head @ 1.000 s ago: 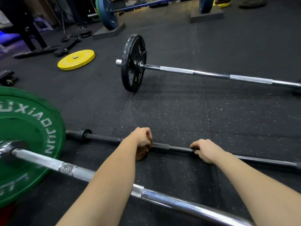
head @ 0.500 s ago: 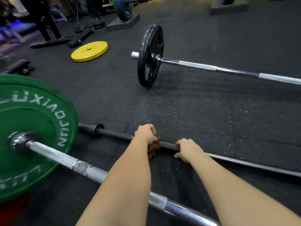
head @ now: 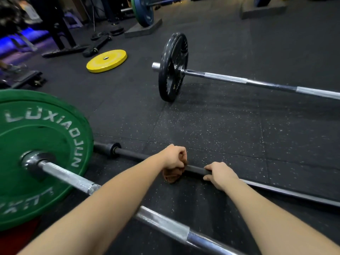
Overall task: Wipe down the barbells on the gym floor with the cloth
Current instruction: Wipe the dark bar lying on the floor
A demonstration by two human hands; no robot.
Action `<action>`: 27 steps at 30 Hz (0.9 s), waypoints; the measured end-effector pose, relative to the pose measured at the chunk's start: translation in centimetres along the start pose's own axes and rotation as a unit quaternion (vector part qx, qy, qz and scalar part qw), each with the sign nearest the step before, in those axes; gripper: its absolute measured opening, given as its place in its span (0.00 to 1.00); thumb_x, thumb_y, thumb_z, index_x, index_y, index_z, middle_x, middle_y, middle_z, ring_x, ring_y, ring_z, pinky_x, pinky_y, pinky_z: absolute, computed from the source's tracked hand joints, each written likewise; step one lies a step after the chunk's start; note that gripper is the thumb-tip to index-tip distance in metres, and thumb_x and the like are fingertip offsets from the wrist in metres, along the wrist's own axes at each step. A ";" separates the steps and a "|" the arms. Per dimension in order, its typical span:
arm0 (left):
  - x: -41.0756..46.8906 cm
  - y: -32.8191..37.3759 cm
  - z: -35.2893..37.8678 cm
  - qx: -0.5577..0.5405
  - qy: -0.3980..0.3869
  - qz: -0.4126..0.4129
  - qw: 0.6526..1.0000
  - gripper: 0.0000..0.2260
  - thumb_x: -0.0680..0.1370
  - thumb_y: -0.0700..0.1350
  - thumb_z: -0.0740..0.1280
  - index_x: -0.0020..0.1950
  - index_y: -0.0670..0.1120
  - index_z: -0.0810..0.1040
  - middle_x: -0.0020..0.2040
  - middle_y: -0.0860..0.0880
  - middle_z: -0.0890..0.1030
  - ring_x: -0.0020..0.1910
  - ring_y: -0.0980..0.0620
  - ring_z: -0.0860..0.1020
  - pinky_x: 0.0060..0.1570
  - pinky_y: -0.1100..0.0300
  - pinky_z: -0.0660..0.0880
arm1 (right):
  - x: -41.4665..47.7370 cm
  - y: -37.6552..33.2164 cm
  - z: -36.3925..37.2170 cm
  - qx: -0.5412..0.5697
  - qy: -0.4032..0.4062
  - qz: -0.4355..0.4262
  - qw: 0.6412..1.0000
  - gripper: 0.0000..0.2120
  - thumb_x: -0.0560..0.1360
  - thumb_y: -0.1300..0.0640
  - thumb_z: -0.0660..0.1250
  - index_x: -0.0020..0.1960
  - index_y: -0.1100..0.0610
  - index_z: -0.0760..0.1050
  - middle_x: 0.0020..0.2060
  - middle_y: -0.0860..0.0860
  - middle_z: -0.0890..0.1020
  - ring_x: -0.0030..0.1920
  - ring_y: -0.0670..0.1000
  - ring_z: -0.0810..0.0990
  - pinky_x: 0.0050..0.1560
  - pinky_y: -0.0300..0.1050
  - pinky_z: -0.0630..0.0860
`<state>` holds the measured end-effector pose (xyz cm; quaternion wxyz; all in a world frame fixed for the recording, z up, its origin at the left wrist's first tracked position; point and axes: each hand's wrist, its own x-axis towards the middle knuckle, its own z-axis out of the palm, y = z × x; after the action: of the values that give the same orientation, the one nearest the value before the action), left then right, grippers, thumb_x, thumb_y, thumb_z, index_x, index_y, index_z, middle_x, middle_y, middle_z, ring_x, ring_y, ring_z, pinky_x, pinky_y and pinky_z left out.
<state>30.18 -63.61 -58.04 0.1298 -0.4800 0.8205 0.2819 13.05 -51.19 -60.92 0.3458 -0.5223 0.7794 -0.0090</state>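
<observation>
The brown cloth (head: 172,175) is bunched around the shaft of a black barbell (head: 195,170) that lies flat on the speckled black rubber floor (head: 211,126). The left hand (head: 174,158) is closed over the cloth from above, its fingers curled round both cloth and shaft, and a fold of the cloth hangs below the bar onto the floor. Just beside it along the same shaft, the right hand (head: 219,174) grips the bare bar, with fingers wrapped over the top and the thumb under the near side. A short stretch of dark shaft shows between the two hands. The bar's unloaded black sleeve (head: 109,148) ends beside a green bumper plate (head: 42,137).

That green plate stands upright on a second, chrome barbell (head: 70,178), whose knurled shaft runs nearer the person and passes under both forearms. Something red (head: 18,236) shows beneath the plate's lower edge.

Farther out on the floor, a third barbell (head: 239,80) with a chrome shaft carries an upright black plate (head: 173,67). Beyond it, a yellow plate (head: 106,60) lies flat. At the far side of the floor, a blue plate with a green rim (head: 143,11) rests on a grey block (head: 145,30).
</observation>
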 end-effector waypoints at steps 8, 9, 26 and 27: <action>0.1 -6.1 -2.6 -0.011 0.078 -0.157 0.984 0.07 0.71 0.44 0.73 0.41 0.55 0.77 0.55 0.46 0.80 0.51 0.48 0.79 0.50 0.54 0.79 | 0.5 0.1 -0.1 -0.010 0.000 -0.013 1.000 0.18 0.80 0.48 0.69 0.69 0.46 0.76 0.59 0.51 0.81 0.60 0.56 0.79 0.58 0.48 0.77; 0.4 -5.6 -2.4 -0.014 0.075 -0.161 0.984 0.06 0.71 0.46 0.73 0.40 0.55 0.77 0.56 0.46 0.79 0.55 0.45 0.79 0.56 0.51 0.79 | 0.5 0.1 -0.1 -0.011 0.000 -0.013 1.000 0.19 0.80 0.48 0.69 0.70 0.46 0.76 0.60 0.51 0.81 0.60 0.55 0.79 0.58 0.48 0.77; 0.7 -5.8 -2.7 0.008 0.100 -0.108 0.989 0.11 0.70 0.40 0.76 0.35 0.52 0.77 0.51 0.48 0.84 0.49 0.47 0.82 0.48 0.57 0.79 | 0.4 0.5 0.4 -0.016 0.015 -0.032 0.999 0.18 0.80 0.47 0.69 0.69 0.44 0.76 0.59 0.50 0.82 0.60 0.56 0.79 0.58 0.49 0.77; 0.4 -6.9 -3.3 0.006 0.110 -0.150 0.983 0.10 0.72 0.42 0.76 0.36 0.52 0.77 0.54 0.47 0.82 0.52 0.45 0.82 0.54 0.53 0.80 | 0.5 0.6 0.4 -0.017 0.014 -0.035 0.999 0.17 0.80 0.47 0.69 0.69 0.44 0.76 0.59 0.50 0.82 0.60 0.55 0.79 0.58 0.49 0.77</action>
<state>36.12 -68.51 -57.94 0.0819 -0.6247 0.7505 0.1997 12.71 -51.19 -61.68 0.3252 -0.5549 0.7656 -0.0152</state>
